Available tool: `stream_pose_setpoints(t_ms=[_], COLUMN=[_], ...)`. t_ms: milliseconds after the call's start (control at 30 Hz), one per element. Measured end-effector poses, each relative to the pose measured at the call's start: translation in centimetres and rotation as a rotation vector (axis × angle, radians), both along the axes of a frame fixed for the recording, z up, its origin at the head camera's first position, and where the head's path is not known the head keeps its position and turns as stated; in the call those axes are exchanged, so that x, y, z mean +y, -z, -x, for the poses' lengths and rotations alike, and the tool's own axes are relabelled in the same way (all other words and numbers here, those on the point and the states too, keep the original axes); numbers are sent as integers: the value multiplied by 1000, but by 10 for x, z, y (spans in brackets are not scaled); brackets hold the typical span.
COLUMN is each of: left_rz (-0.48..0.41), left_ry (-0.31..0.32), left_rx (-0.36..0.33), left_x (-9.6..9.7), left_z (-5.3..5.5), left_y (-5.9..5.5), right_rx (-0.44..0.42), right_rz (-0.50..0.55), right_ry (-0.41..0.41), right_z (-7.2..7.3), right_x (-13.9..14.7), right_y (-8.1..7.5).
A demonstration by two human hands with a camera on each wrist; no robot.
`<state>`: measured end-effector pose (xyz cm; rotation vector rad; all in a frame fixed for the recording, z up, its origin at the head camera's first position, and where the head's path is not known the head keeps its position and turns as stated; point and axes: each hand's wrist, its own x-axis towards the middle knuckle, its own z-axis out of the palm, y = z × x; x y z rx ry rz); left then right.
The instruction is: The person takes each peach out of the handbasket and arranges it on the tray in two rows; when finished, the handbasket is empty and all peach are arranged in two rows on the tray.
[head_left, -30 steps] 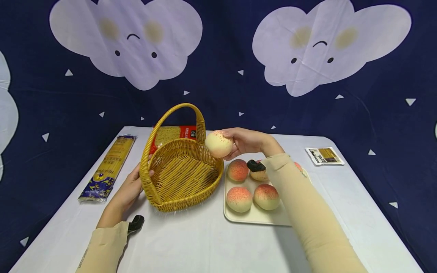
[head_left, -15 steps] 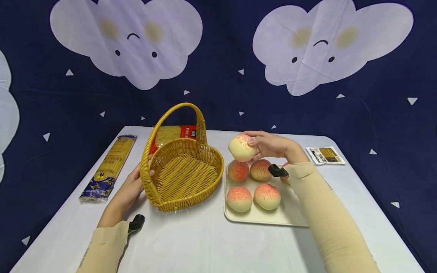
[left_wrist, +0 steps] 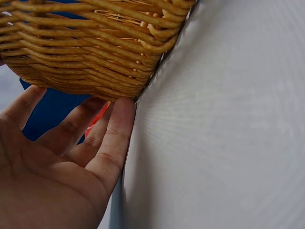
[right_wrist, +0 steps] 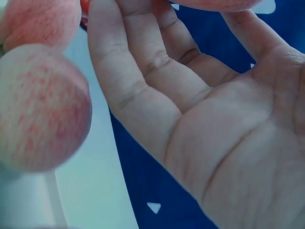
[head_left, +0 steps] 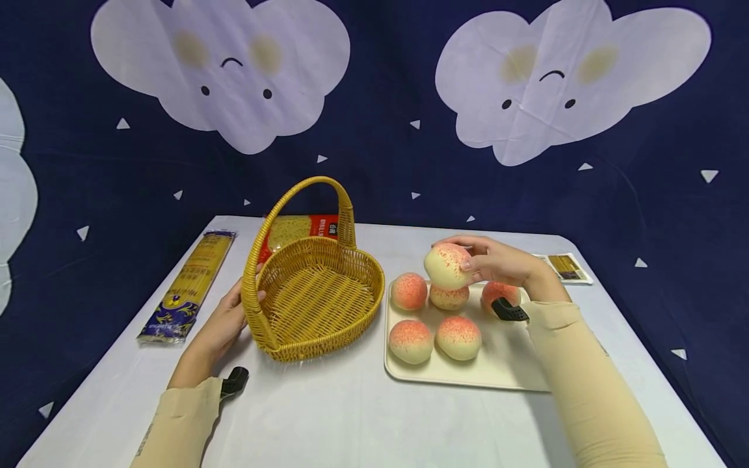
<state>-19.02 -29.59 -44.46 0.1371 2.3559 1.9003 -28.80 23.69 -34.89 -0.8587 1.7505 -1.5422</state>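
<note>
My right hand [head_left: 497, 263] holds a pale peach [head_left: 447, 266] with a red-speckled top, above the back of a cream tray [head_left: 509, 361]. Only the held peach's lower edge shows at the top of the right wrist view, with the thumb and fingers around it. Several peaches sit on the tray, among them a front-left peach [head_left: 411, 342] and a front-right peach [head_left: 459, 338]. At the left, my left hand [head_left: 225, 325] holds the side of a wicker basket [head_left: 322, 299] with a tall arched handle. In the left wrist view, fingertips [left_wrist: 125, 107] meet the basket's lower wall.
A long pack of noodles [head_left: 187, 286] lies at the table's left edge. Behind the basket is a red pack [head_left: 287, 231] of yellow noodles. A small flat packet [head_left: 564, 268] lies at the back right, partly behind the right hand. A dark blue cloud-print cloth [head_left: 386, 162] hangs behind the white table [head_left: 316, 416].
My right hand has moved right with the peach, from the basket's right rim to over the tray's back row. My left hand and the basket have stayed in place.
</note>
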Motion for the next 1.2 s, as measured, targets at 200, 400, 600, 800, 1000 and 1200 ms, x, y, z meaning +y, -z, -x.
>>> stream_pose_setpoints(t_ms=[200, 400, 600, 800, 1000, 1200], left_rz=[-17, 2, -1, -15, -9, 9], left_ry=[-6, -13, -18, -19, -14, -12], left_rx=[2, -3, -16, -14, -11, -17], left_x=[-2, -2, -2, 0, -1, -2], left_z=[1, 0, 0, 0, -2, -1], left_y=[2, 2, 2, -1, -1, 0], right_rx=[106, 220, 255, 332, 364, 356], right_rz=[-23, -134, -232, -322, -397, -478], right_ry=[1, 78, 152, 211, 256, 318], right_z=[-8, -22, -43, -61, -74, -83], right_x=[21, 44, 62, 76, 86, 92], right_y=[8, 14, 15, 16, 19, 26])
